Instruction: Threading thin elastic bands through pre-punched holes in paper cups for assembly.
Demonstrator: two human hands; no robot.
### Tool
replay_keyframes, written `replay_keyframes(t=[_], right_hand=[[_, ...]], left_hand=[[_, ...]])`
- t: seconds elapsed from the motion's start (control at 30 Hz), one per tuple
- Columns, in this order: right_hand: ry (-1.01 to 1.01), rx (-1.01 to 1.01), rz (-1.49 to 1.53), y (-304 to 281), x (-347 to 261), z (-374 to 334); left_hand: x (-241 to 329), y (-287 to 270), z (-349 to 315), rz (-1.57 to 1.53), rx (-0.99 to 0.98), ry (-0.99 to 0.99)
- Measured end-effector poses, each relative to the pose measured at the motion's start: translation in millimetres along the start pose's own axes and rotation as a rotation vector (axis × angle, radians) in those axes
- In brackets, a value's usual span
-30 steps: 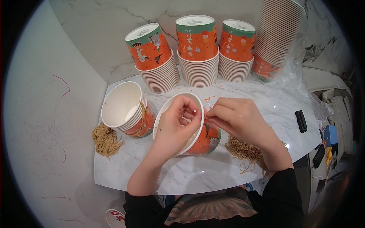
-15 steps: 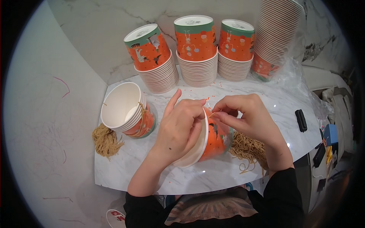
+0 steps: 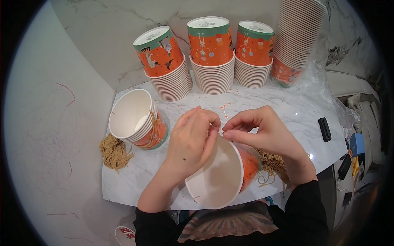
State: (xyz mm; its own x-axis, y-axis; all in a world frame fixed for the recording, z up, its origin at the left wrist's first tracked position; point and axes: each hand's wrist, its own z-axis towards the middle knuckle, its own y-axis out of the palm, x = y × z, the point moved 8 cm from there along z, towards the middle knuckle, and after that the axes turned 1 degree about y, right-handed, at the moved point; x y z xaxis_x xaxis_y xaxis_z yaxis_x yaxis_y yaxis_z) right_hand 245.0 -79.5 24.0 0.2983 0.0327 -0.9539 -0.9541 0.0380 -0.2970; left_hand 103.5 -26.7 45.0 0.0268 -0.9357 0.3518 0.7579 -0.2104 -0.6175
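A large paper bucket (image 3: pixel 217 176), white inside and orange with green outside, lies tilted between my hands, its mouth toward me. My left hand (image 3: pixel 195 137) is closed at its far rim, fingertips pinched there. Facing it, my right hand (image 3: pixel 254 127) pinches at the same spot of the rim; the tan cord seen there earlier is mostly hidden by the fingers. A short cord stub (image 3: pixel 196 198) shows inside the near rim. Beside my right wrist lies a heap of tan cords (image 3: pixel 273 162), partly behind the bucket.
At left stand nested buckets (image 3: pixel 131 112) with cord handles, next to a tan cord bundle (image 3: pixel 113 151). Upturned bucket stacks (image 3: pixel 164 55) line the wall, with a tall leaning stack (image 3: pixel 297 37) in clear plastic. Orange scraps (image 3: pixel 223 107) and a black object (image 3: pixel 324 130) lie on the marbled table (image 3: pixel 287 110).
The bucket has swung toward me and to the right, so its mouth now shows. My right hand has moved slightly left, its fingertips meeting my left hand's at the rim.
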Motion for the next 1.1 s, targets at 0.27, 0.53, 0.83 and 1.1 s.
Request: replay_keyframes(t=[0.27, 0.53, 0.83, 1.1], right_hand=[[-0.092, 0.048, -0.140, 7.1, 5.8, 6.5], [-0.186, 0.028, -0.229, 4.0, -1.3, 6.9], [-0.271, 0.003, -0.297, 6.1, -6.3, 6.9], [-0.336, 0.005, -0.381, 6.6, -6.6, 7.3]], left_hand=[[-6.1, 4.9, -6.7, -0.191, 0.008, -0.142], [-65.9, -14.3, -17.4, 0.113, -0.137, -0.587], [-57.8, 44.4, -29.2, -0.794, -0.410, -0.612], [-56.3, 35.6, -26.8, -0.784, -0.482, -0.653]])
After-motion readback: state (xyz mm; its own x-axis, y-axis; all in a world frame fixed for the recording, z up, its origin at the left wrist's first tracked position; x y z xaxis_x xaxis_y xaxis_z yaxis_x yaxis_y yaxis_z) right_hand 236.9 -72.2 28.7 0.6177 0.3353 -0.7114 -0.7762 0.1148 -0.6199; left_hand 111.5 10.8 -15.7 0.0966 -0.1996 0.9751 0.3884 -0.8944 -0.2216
